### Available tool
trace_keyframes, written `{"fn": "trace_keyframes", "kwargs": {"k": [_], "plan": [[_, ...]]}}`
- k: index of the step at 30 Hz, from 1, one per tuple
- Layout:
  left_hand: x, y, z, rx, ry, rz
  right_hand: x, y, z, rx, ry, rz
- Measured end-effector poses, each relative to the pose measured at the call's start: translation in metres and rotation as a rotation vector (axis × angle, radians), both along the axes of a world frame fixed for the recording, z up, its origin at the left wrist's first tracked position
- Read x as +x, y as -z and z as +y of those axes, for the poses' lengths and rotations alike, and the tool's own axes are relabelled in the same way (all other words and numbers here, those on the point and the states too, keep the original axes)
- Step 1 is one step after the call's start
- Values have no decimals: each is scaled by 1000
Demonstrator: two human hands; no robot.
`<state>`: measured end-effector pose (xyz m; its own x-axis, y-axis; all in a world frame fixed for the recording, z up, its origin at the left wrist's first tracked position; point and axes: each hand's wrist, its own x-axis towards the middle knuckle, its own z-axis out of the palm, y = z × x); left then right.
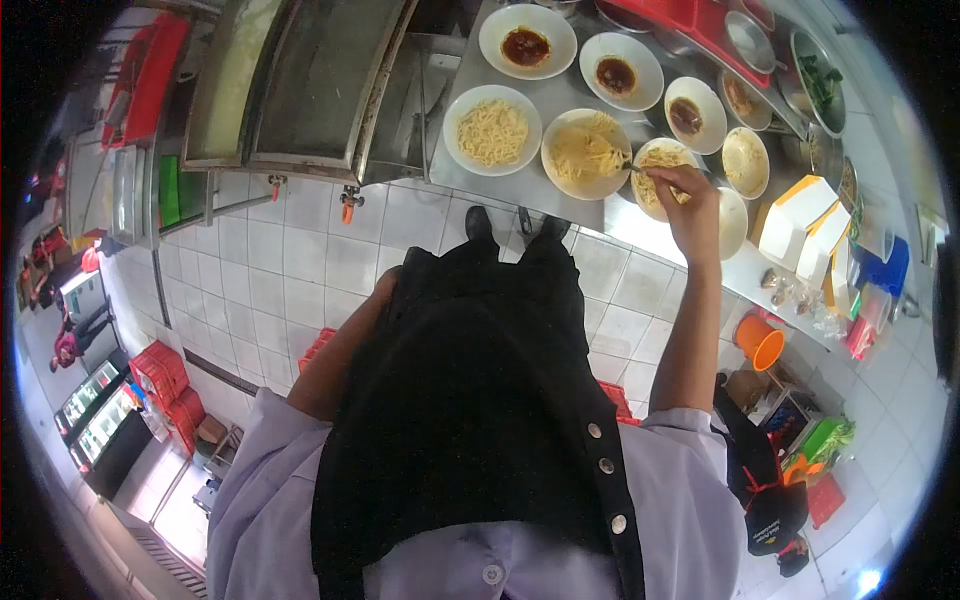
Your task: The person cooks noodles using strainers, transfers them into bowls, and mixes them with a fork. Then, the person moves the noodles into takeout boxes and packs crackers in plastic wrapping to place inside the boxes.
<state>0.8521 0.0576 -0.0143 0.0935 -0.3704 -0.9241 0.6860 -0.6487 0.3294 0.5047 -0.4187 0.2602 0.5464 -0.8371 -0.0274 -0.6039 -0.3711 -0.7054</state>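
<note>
Right hand: I'm seeing the wearer's bare right hand [682, 192] reaching over the counter, thumb and fingers clamping on a thin, metallic-looking utensil [632, 168]; exact type, can't tell.
Left hand: the bare left hand [386, 287] is hanging at the hip, against the black cloth apron [460, 400]; fingers hidden, can't tell whether curled or apart.
Noodles: pale-yellow stringy noodles [585, 150] are sitting in a round white bowl [549, 165], utensil tip meeting them near its right rim.
Noodle handling: probably soft, slippery, clinging; best taken from underneath, small lifts.
Bowl handling: likely stiff, smooth, breakable if ceramic, weightier when filled; rim or underside is offering the hold.
Utensil handling: likely light, rigid; handle end is the grip.
Neighbours: another white noodle bowl [450, 140] is standing just left; a third noodle-filled white bowl [642, 205] is sitting under the right hand; white bowls of dark-brown sauce [489, 42] are standing beyond.
Counter: these are resting on a grey steel table [520, 192].
</note>
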Motion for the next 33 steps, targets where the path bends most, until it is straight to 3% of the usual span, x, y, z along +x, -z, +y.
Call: {"fn": "trace_keyframes", "kwargs": {"k": [2, 5, 7, 8, 11, 14, 15, 17, 20, 23, 26, 29, 31, 33], "plan": [[-2, 5, 4, -5, 79, -45, -7, -28, 4, -343, -51, 439], [-9, -10, -3, 17, 188, -154, -3, -33, 5, -362, -31, 423], [-10, -38, -14, 52, 182, -143, 2, 19, 0, -504, -83, 464], [-9, -41, -15, 78, 177, -124, 18, 29, 5, -437, -93, 582], [-2, -28, -18, 99, 156, -80, 28, 64, 3, -137, -140, 210], [8, 14, 4, 34, 107, -72, 13, 30, 0, 34, -25, -64], [5, 12, 5, 11, 95, -75, 8, 17, -2, -72, -64, -89], [0, 7, 6, -26, 76, -78, 6, -19, 5, -157, -43, -79], [1, 2, 3, -7, 54, -39, 10, -32, 20, -487, -167, 462], [4, 1, 1, 20, 31, 8, 13, -27, 19, -513, -72, 395], [8, 21, 18, 17, 6, 46, 24, 19, 15, -456, -56, 523], [13, 43, 19, 23, -12, 70, 28, 58, 21, -205, -31, 319], [16, 33, 12, 79, -10, 37, 10, 51, 14, 130, 42, -74], [13, 28, 16, 51, -66, 79, 1, 16, 15, 135, 79, -170]]}}
